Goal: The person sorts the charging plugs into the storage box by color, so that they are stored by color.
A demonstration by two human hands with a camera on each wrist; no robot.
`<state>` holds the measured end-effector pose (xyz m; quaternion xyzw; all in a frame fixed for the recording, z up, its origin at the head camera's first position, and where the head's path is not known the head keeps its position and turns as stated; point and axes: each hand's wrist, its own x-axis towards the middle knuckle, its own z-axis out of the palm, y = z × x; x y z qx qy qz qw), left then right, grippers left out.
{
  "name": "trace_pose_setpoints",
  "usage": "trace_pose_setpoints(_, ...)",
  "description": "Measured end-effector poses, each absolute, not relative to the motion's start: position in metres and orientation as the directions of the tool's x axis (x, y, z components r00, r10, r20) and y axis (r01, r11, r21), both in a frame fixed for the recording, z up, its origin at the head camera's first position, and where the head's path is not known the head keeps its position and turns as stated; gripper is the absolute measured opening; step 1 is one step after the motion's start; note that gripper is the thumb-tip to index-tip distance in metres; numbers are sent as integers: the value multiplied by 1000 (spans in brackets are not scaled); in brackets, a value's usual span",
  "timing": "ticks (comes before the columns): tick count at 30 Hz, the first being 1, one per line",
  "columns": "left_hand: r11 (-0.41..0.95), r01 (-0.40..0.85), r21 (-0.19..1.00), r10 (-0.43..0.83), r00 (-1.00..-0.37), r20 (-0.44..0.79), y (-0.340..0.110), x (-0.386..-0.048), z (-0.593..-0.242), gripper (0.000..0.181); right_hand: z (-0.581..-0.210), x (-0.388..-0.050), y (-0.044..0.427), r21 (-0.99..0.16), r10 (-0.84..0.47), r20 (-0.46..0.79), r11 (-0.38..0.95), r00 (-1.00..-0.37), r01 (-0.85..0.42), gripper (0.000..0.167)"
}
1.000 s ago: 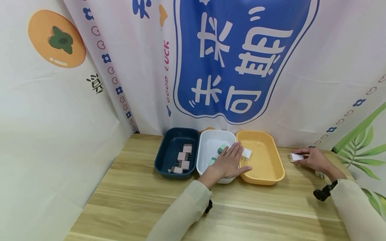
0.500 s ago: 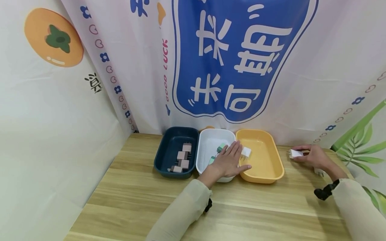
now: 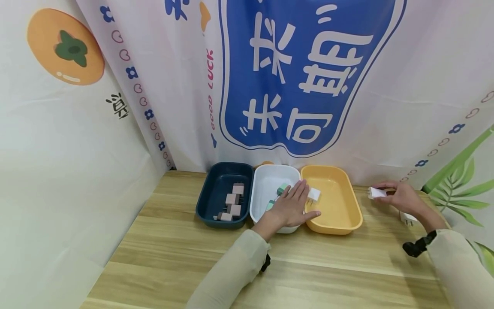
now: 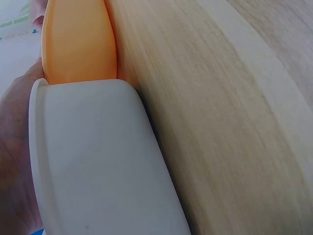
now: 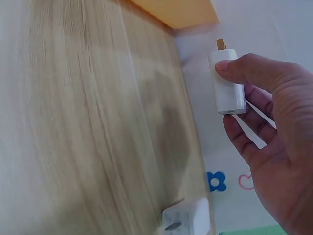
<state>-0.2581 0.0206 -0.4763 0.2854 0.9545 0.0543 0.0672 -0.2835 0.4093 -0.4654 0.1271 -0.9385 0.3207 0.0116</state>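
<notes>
Between thumb and fingers, my right hand (image 3: 407, 201) pinches a white charger plug (image 5: 227, 90), its metal prongs pointing away from the palm. In the head view it is right of the yellow bin (image 3: 336, 210). My left hand (image 3: 288, 211) lies flat over the white bin (image 3: 264, 184), fingers straight, thumb reaching across the yellow bin's near-left rim. Parts of the green charger plugs (image 3: 282, 189) in the white bin are hidden under it. One white charger plug (image 3: 314, 195) sits at the left side inside the yellow bin. Another white charger plug (image 5: 188, 218) rests on the table near my right wrist.
A dark blue bin (image 3: 221, 182) holding several pink charger plugs (image 3: 233, 199) stands left of the white bin. All three bins line up side by side along the back of the wooden table (image 3: 166, 249), against a printed curtain (image 3: 185, 137).
My right hand has lifted the white charger plug and turned it slightly, shifting a little up and left. My left hand stays in place over the white bin.
</notes>
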Motion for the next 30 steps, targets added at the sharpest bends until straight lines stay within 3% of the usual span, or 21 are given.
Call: trace_pose_setpoints(30,841,522,143,539,-831,-136,25,-266,-484,99,-431,-287,355,-531,-343,215,745,-915,-404,41)
